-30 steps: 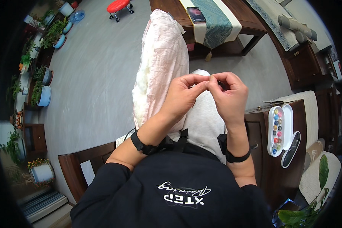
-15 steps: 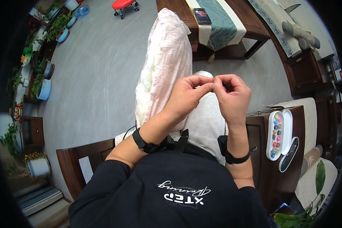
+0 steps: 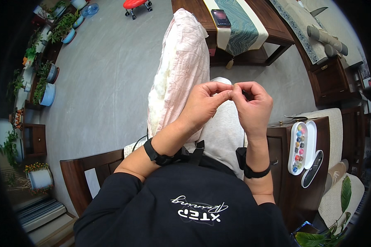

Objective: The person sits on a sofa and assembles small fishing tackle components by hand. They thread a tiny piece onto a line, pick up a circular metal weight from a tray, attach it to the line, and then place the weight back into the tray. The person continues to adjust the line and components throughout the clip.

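Above my lap, my left hand [image 3: 204, 101] and my right hand [image 3: 253, 105] meet at the fingertips. Each thumb is pressed to its index finger in a pinch, and whatever lies between the tips is too small to make out. Something dark shows in the curled fingers of my right hand, mostly hidden. Across my left leg lies a pale pink quilted cushion [image 3: 187, 57], white stuffing showing along its left side. My light grey trousers [image 3: 222, 127] are beneath my hands.
To my right, on a dark wooden cabinet, sits an opened long white case [image 3: 293, 164] with several small coloured spools, beside its dark oval piece [image 3: 313, 168]. Ahead stands a wooden table [image 3: 276, 39] with a runner and a phone [image 3: 221, 18]. Potted plants [image 3: 48, 94] line the left; a red stool [image 3: 135, 4] is far off.
Both hands keep the same pinched pose, fingertips together. The view has shifted very slightly; the cushion and the white case stay where they were.
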Demonstrator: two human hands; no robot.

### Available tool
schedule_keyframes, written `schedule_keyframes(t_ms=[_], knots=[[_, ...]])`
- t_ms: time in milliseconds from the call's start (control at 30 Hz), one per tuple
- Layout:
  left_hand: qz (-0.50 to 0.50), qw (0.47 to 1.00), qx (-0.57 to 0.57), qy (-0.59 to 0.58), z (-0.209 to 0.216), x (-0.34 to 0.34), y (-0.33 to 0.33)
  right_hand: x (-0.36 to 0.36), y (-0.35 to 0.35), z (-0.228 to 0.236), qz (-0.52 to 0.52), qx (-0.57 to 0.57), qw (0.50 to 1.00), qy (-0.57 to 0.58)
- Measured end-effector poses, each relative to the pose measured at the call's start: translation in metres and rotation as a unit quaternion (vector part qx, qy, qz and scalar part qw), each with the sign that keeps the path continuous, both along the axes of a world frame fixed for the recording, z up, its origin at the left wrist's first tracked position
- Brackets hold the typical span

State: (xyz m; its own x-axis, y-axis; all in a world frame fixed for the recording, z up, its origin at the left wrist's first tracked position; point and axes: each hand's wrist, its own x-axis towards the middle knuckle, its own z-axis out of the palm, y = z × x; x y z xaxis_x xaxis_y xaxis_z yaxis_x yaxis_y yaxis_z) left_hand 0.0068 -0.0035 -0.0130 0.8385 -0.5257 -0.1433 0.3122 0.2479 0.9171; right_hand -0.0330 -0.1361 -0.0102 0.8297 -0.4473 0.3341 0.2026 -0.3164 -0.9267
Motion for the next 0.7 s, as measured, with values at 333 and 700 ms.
schedule_keyframes(t_ms=[333,700], knots=[[0.009,1.0,-0.004,-0.026,-0.0036,-0.0003,-0.0017,0.0006,0.0012,-0.0009,-0.003,-0.005,1.0,-0.013],[0.015,0.999,-0.001,-0.029,-0.0024,-0.0011,-0.0017,0.0004,0.001,-0.0005,-0.008,-0.029,0.999,-0.015]])
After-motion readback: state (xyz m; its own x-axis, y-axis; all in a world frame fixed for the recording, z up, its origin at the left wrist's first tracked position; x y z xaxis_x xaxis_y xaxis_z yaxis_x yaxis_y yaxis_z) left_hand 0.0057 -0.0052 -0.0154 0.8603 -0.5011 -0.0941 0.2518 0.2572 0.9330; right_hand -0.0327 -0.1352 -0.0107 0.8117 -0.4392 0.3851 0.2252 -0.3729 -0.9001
